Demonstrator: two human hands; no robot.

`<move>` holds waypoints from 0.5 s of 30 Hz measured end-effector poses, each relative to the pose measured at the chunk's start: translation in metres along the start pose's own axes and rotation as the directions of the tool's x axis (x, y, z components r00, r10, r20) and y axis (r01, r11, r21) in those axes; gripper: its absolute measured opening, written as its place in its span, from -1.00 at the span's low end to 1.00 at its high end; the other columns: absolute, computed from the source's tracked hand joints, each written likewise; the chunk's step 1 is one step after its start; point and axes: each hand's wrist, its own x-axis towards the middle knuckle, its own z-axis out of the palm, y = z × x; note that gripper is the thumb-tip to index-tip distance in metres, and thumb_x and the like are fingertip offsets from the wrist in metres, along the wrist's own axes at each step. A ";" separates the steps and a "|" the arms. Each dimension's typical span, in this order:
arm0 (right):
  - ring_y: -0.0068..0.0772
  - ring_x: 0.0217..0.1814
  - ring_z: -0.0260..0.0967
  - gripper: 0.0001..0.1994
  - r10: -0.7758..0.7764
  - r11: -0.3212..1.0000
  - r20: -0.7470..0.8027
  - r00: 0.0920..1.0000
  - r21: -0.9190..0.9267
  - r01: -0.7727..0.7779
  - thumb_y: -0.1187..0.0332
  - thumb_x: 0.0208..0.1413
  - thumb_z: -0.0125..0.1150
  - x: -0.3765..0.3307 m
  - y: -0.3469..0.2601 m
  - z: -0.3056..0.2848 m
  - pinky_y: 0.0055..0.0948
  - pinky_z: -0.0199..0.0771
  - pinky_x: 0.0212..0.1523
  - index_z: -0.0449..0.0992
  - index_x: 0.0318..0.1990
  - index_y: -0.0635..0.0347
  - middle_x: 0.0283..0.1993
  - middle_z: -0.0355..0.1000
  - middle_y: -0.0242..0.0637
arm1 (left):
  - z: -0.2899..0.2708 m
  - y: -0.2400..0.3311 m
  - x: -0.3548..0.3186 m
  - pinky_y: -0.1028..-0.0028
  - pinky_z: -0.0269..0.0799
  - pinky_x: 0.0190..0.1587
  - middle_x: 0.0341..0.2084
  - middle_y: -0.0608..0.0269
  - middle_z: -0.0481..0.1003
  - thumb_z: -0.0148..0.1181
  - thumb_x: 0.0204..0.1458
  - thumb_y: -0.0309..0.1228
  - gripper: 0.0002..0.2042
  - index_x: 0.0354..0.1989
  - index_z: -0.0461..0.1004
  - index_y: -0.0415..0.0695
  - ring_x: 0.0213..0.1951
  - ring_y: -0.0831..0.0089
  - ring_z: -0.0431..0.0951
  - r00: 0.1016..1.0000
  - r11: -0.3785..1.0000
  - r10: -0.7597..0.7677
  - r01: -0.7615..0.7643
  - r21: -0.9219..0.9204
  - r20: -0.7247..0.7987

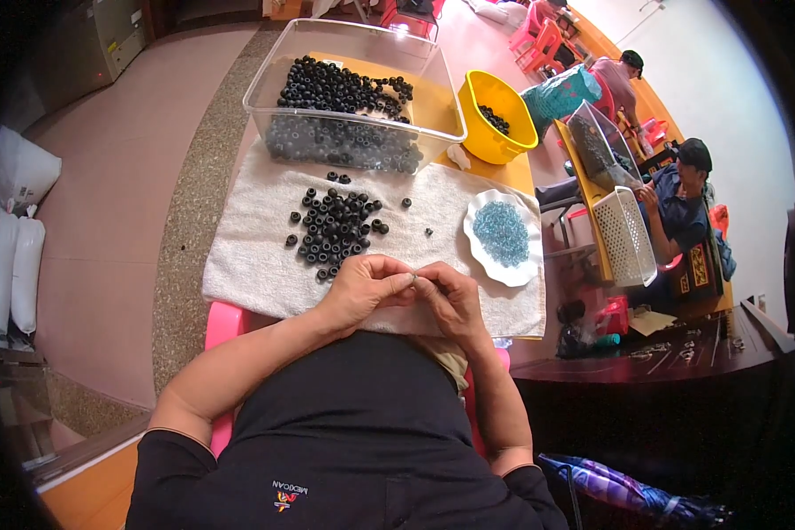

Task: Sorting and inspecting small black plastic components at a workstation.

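Close in front of my body, my left hand (364,290) and my right hand (451,299) meet with thumbs and forefingers pinched together. Something tiny sits between the fingertips, too small and covered to make out. Just beyond my left hand, a loose pile of small black ring-like pieces (337,225) with holes lies on a white towel (256,256). One black piece (406,203) rests apart from the pile, and a smaller dark bit (428,232) lies nearer my right hand. To the right, a white scalloped dish (512,275) holds many small pale-blue clear pieces (502,234).
Behind the pile stands a clear plastic bin (442,97) with many black pieces inside. Beside it is a yellow basin (508,146) with more of them. Farther right, another person (680,203) sits near a white perforated basket (624,234). White sacks (13,265) stand at left.
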 end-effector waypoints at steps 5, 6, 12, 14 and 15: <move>-0.50 -0.28 0.50 -0.88 0.020 0.999 -0.007 1.000 0.034 -0.019 0.46 0.16 0.24 0.000 -0.002 0.002 -0.51 0.47 -0.22 0.57 -0.20 0.32 -0.34 0.55 -0.24 | 0.000 0.000 0.000 0.53 0.59 -0.15 -0.29 0.20 0.58 0.21 0.17 -0.46 -0.82 -0.13 0.52 -0.30 -0.29 0.50 0.61 1.000 1.000 0.025 -0.025 -0.017 0.006; -0.52 -0.27 0.50 -0.88 0.030 0.997 -0.005 1.000 0.066 -0.030 0.46 0.15 0.25 0.000 -0.002 0.002 -0.52 0.47 -0.22 0.57 -0.20 0.33 -0.34 0.56 -0.26 | 0.000 0.000 0.000 0.53 0.59 -0.15 -0.29 0.20 0.58 0.21 0.17 -0.46 -0.82 -0.13 0.52 -0.30 -0.29 0.50 0.61 1.000 1.000 0.024 -0.024 -0.017 0.006; -0.59 -0.23 0.50 -0.90 0.055 0.977 0.023 0.998 0.205 -0.059 0.58 0.18 0.19 -0.001 -0.003 0.002 -0.59 0.51 -0.19 0.53 -0.17 0.38 -0.29 0.55 -0.31 | -0.001 -0.002 0.001 0.52 0.60 -0.15 -0.30 0.19 0.58 0.21 0.17 -0.46 -0.83 -0.14 0.52 -0.30 -0.29 0.48 0.61 0.999 0.999 0.039 -0.039 -0.019 0.007; -0.59 -0.23 0.50 -0.90 0.046 0.973 0.019 0.999 0.228 -0.049 0.59 0.17 0.20 -0.001 -0.006 0.002 -0.60 0.51 -0.19 0.53 -0.17 0.38 -0.28 0.54 -0.31 | -0.003 -0.005 0.002 0.51 0.60 -0.14 -0.30 0.19 0.58 0.21 0.17 -0.46 -0.83 -0.15 0.51 -0.30 -0.29 0.47 0.61 0.999 0.999 0.034 -0.034 -0.011 -0.007; -0.58 -0.24 0.50 -0.90 0.037 0.967 0.014 0.999 0.250 -0.039 0.60 0.16 0.20 -0.001 -0.007 0.001 -0.60 0.51 -0.20 0.53 -0.17 0.39 -0.28 0.54 -0.30 | -0.003 -0.005 0.002 0.51 0.60 -0.14 -0.30 0.19 0.58 0.21 0.17 -0.46 -0.83 -0.15 0.51 -0.30 -0.29 0.47 0.61 0.999 0.999 0.034 -0.034 -0.011 -0.007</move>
